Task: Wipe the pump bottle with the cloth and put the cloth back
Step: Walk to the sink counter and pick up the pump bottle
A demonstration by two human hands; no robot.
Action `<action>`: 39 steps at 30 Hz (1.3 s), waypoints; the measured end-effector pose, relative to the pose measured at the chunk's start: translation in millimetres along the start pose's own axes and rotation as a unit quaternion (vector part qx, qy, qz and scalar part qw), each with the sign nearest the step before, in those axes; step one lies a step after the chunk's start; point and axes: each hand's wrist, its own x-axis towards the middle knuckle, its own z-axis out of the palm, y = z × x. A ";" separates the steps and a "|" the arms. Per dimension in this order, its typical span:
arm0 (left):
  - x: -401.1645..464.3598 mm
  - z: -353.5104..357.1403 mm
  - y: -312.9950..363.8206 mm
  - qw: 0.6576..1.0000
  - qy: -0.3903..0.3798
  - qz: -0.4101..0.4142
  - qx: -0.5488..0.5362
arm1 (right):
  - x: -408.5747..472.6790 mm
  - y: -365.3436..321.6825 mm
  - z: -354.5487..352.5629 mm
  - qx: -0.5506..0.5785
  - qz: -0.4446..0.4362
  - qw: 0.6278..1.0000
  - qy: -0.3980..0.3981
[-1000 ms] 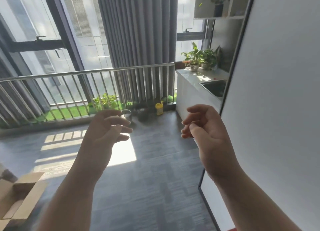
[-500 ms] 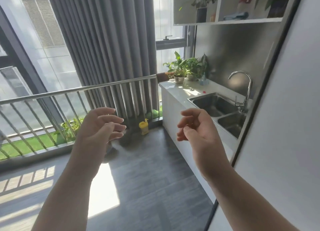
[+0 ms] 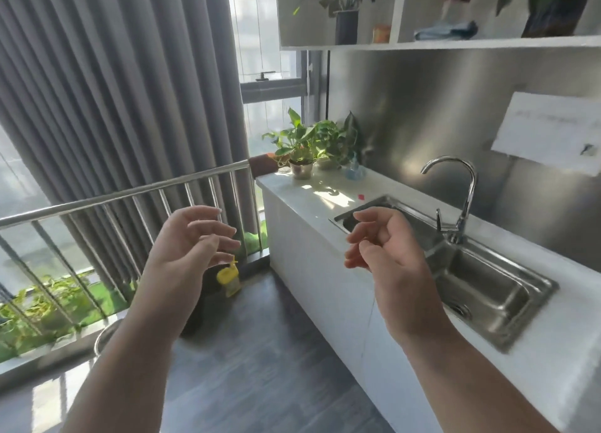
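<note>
Right now, in the head view, both bare hands are hovering in mid-air in front of the person, holding nothing. The left hand (image 3: 192,241) is floating over the dark floor (image 3: 260,367) with its fingers loosely curled and spread apart, in front of a metal railing (image 3: 123,193). The right hand (image 3: 387,254) is hanging just near the front edge of the white bench (image 3: 309,201), fingers likewise relaxed and parted, palm turned towards the left.

A double steel sink (image 3: 487,289) is sitting in the bench to the right, and a curved tap (image 3: 455,198) is rising behind it against a steel backsplash. At the far end of the bench, potted plants (image 3: 309,146) are standing by the window, and a small bluish bottle (image 3: 353,169) is standing just beside them; blur is making it impossible to tell whether this is the pump bottle. A folded blue cloth (image 3: 445,31) is lying on the wall shelf (image 3: 439,45) above the bench, well apart from both hands, beside a dark plant pot. A yellow container (image 3: 229,278) is standing on the floor near the railing, partly behind the left hand's fingers. Grey curtains (image 3: 113,91) are hanging on the far left.
</note>
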 end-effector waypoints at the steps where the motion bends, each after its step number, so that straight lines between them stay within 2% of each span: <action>1: 28.5 -5.0 -7.6 1.000 -0.007 -0.003 -0.002 | 22.5 8.9 9.8 -0.004 -0.001 1.000 0.010; 7: 182.1 -3.9 -46.6 0.998 -0.061 -0.004 -0.022 | 140.7 60.1 53.3 -0.018 -0.010 0.999 0.046; 14: 310.5 24.3 -107.0 0.993 -0.112 -0.028 -0.023 | 252.2 116.0 51.3 -0.036 -0.003 0.994 0.104; 24: 518.1 141.4 -207.4 0.978 -0.200 -0.051 -0.018 | 451.2 228.2 -15.1 -0.057 0.014 0.983 0.176; 27: 577.0 169.2 -227.7 0.979 -0.201 -0.043 -0.017 | 517.0 259.5 -28.9 -0.076 0.033 0.980 0.180; 34: 683.8 227.4 -281.0 0.965 -0.238 -0.109 -0.031 | 595.1 306.6 -41.4 -0.103 0.086 0.976 0.173; 39: 755.2 289.8 -327.4 0.942 -0.315 -0.105 -0.039 | 645.1 344.0 -64.1 -0.120 0.101 0.949 0.272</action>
